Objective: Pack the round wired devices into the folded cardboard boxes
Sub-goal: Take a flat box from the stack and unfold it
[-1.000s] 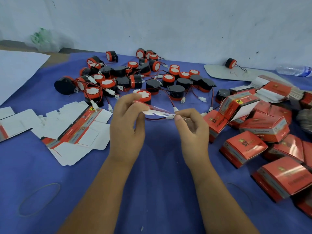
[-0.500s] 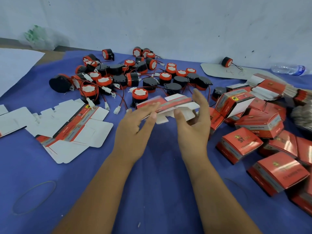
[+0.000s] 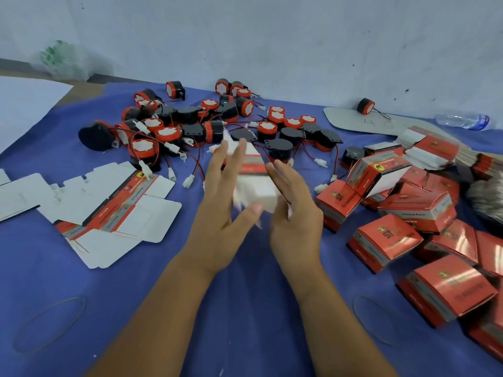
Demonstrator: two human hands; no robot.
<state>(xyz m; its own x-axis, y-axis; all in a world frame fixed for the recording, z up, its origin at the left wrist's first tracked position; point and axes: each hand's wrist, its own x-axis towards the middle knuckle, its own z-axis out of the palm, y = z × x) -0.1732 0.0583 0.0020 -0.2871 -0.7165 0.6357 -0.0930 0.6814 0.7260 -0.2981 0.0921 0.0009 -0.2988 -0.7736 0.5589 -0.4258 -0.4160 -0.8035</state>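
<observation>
Pressing blurred box (image 3: 254, 183) betw. both hands above blue cloth (image 3: 245, 308), left hand (image 3: 223, 210) & right hand (image 3: 295, 213) fingers straight, flat on sides, devices (image 3: 217, 126) piled behind, folded boxes (image 3: 408, 227) at right, flat blanks (image 3: 109, 210) left.

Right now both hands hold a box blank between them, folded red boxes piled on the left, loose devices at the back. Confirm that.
One slip: the head view shows the folded red boxes piled on the right, not left. Both hands, left and right, do hold the box blank, with loose devices behind.
</observation>
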